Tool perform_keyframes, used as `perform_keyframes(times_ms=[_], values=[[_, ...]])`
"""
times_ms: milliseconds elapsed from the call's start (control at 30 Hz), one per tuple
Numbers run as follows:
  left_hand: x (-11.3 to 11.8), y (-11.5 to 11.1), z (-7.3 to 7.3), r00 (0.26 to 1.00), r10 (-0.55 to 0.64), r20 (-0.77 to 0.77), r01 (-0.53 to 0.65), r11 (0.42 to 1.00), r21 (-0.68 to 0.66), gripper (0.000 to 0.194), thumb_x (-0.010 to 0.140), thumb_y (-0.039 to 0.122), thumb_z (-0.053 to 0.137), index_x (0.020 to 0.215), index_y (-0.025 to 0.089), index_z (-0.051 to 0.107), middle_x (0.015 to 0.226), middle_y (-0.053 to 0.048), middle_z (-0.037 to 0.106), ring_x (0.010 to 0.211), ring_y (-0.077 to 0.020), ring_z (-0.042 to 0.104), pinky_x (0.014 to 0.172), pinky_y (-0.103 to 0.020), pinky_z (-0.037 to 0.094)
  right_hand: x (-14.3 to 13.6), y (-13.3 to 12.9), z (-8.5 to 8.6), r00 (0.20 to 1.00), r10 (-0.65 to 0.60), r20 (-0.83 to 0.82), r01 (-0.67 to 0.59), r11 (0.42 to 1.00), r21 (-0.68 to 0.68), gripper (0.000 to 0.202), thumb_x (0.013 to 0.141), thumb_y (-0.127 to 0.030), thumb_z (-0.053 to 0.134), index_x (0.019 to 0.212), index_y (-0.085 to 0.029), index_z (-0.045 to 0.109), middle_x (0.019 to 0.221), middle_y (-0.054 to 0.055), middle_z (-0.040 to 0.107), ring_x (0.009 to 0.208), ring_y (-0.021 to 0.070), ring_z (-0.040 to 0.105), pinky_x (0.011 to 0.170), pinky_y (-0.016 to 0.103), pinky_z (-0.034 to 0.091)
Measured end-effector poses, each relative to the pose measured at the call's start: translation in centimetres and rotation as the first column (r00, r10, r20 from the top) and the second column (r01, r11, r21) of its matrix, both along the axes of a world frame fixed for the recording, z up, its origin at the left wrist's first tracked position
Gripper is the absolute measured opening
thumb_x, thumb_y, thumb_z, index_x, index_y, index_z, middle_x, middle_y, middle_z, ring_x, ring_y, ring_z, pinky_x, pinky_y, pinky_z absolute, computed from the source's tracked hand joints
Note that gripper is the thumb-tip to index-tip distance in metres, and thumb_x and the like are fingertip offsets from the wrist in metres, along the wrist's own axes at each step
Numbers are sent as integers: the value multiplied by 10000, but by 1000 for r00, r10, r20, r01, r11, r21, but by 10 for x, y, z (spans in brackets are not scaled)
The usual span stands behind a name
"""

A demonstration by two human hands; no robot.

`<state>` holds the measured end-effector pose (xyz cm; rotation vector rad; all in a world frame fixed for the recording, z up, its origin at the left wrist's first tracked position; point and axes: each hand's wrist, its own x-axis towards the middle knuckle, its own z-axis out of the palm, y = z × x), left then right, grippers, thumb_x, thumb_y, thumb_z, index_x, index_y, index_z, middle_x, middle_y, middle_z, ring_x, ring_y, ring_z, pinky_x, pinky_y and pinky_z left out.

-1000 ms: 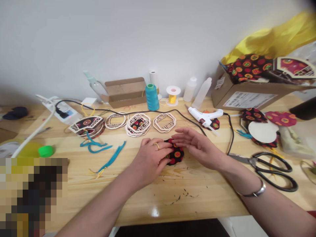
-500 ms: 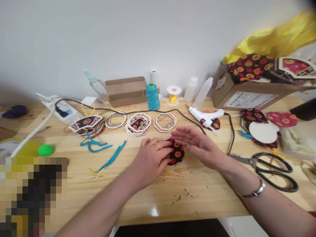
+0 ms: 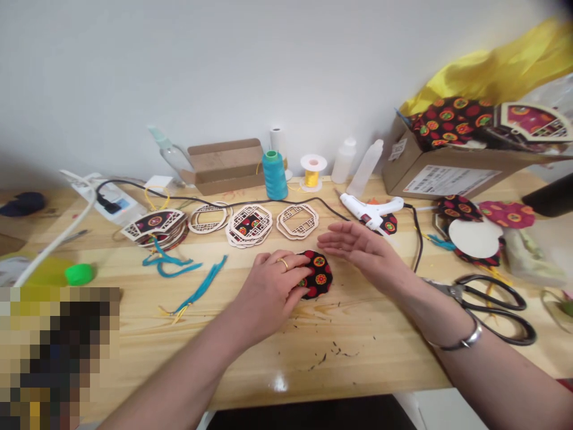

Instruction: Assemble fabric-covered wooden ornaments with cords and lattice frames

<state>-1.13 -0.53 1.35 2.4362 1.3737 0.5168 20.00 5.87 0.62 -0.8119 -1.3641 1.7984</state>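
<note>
A round piece of black fabric with red and orange flower patterns [image 3: 319, 276] lies on the wooden table in front of me. My left hand [image 3: 275, 283], with a ring on one finger, grips its left side between thumb and fingers, hiding that edge. Just beyond the fabric's upper right, my right hand [image 3: 358, 251] hovers with the fingers stretched out and nothing in them. Behind it rests a white hot glue gun [image 3: 370, 210]. Black-handled scissors [image 3: 487, 298] lie partly behind my right forearm. Dark scraps [image 3: 324, 357] are scattered below the fabric.
Cut-out wooden frames [image 3: 298, 221] line the middle of the table. Blue tassels [image 3: 208, 286] lie left. Behind stand a teal thread cone [image 3: 274, 176], a yellow thread spool [image 3: 312, 173] and white bottles [image 3: 344, 161]. A cardboard box [image 3: 447, 173] fills the back right; a black cord [image 3: 250, 204] crosses the table.
My right hand has moved slightly away from the fabric, up and to the right, leaving more of it uncovered. My left hand stays on it. The view has shifted a little.
</note>
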Motion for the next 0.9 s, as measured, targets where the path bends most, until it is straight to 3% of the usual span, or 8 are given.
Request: perform_keyframes(times_ms=[100, 233, 500, 633, 733, 900], values=[[0, 0, -1, 1000, -5, 0, 5, 1000, 3, 258, 861, 208, 559, 1110, 236, 617, 1218, -42, 633, 1110, -239, 522, 890, -451, 395, 2, 0, 7, 997, 39, 71, -35, 997, -65, 364, 685, -61, 495, 1024, -193, 485, 948, 56, 696, 921, 182, 675, 900, 440, 523], [0, 0, -1, 1000, -4, -1, 4, 1000, 10, 258, 857, 206, 563, 1106, 241, 620, 1217, -42, 632, 1107, -240, 527, 888, -453, 405, 1, -1, 11, 987, 114, 115, -97, 985, -143, 326, 645, -46, 478, 937, -192, 491, 892, 39, 710, 863, 164, 686, 854, 403, 542], [0, 0, -1, 1000, -3, -7, 3, 1000, -1, 262, 864, 210, 552, 1118, 231, 611, 1228, -35, 628, 1116, -241, 522, 894, -456, 413, 5, 4, 16, 977, -55, 204, 83, 987, -134, 333, 611, -18, 465, 896, -179, 522, 784, 26, 705, 749, 164, 692, 768, 371, 563], [0, 0, 0, 1000, -6, -2, 6, 1000, 1, 256, 858, 210, 562, 1106, 240, 620, 1224, -38, 628, 1115, -240, 525, 893, -453, 418, 2, -2, 19, 989, 118, 90, -101, 980, -173, 321, 629, -35, 483, 914, -176, 523, 861, 45, 717, 817, 175, 696, 782, 367, 562], [0, -1, 1, 1000, 3, -6, -3, 1000, 1, 260, 853, 210, 569, 1105, 234, 625, 1211, -49, 633, 1121, -247, 524, 895, -450, 420, 1, -5, 18, 964, 245, 101, -223, 957, -187, 317, 638, -33, 462, 914, -172, 528, 869, 51, 720, 836, 169, 693, 787, 362, 561], [1, -1, 1, 1000, 11, -14, -11, 1000, -1, 260, 848, 208, 574, 1103, 223, 626, 1207, -54, 636, 1125, -252, 521, 897, -456, 419, 4, -2, 18, 939, 286, 193, -248, 948, -199, 347, 603, -5, 408, 879, -175, 530, 826, 33, 721, 784, 145, 694, 753, 328, 569]])
